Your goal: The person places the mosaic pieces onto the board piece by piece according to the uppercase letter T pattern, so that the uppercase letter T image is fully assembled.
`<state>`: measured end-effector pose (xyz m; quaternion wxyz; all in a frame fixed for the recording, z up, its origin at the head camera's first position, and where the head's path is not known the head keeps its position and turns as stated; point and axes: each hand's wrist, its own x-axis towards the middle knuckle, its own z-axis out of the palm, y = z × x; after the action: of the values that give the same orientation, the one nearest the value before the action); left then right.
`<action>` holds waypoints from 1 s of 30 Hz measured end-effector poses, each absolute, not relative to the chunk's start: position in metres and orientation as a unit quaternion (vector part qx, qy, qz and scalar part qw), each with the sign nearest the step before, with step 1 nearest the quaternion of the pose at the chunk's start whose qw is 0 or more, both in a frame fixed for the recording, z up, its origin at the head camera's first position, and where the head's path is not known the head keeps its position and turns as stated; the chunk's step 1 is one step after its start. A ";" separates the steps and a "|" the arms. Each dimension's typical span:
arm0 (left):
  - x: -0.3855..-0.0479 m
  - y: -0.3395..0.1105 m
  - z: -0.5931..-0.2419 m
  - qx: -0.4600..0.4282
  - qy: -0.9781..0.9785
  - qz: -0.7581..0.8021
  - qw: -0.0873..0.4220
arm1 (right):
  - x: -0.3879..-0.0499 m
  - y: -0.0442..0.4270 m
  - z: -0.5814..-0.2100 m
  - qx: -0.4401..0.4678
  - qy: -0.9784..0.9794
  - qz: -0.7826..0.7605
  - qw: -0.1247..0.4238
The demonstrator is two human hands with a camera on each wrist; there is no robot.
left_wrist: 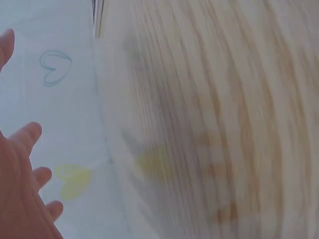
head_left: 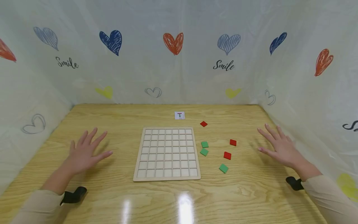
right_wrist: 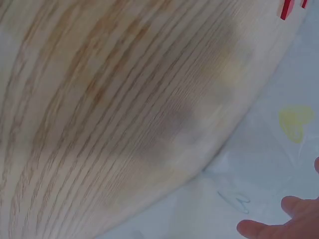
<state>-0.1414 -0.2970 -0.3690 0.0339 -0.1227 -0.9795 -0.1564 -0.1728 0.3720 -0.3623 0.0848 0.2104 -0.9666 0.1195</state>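
Your left hand (head_left: 86, 154) is spread wide, fingers nearly straight and holding nothing, over the table to the left of the pale wooden square grid board (head_left: 167, 154). Your right hand (head_left: 281, 149) is just as wide and bare, well to the board's right. You appear to be at the outset, since the board bears no tiles. Three thin red square tiles (head_left: 227, 155) and three thin green square tiles (head_left: 204, 144) lie scattered to its right. The next move seems to call for your right hand to pinch one tile by its edges. Beyond the board lies a small white printed card (head_left: 179, 115) showing a red-and-green T shape (any finer print is too small to read). Farther beyond, the white heart-patterned sheet (head_left: 195, 77) reads "Smile" twice; you can see no brand.
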 end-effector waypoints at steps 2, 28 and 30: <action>-0.142 -0.292 -0.369 -0.127 -0.974 -0.187 0.032 | -0.174 0.371 -0.363 0.212 -0.963 0.149 0.077; -0.141 -0.242 -0.379 -0.055 -0.891 -0.446 -0.063 | -0.201 0.342 -0.373 0.241 -0.922 0.293 0.073; -0.141 -0.238 -0.380 -0.055 -0.885 -0.458 -0.069 | -0.204 0.340 -0.374 0.244 -0.921 0.295 0.071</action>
<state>-0.1411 -0.2376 -0.3799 -0.0689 -0.0553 -0.8846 -0.4579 -0.2039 0.3403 -0.3741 0.0706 0.2444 -0.9210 0.2952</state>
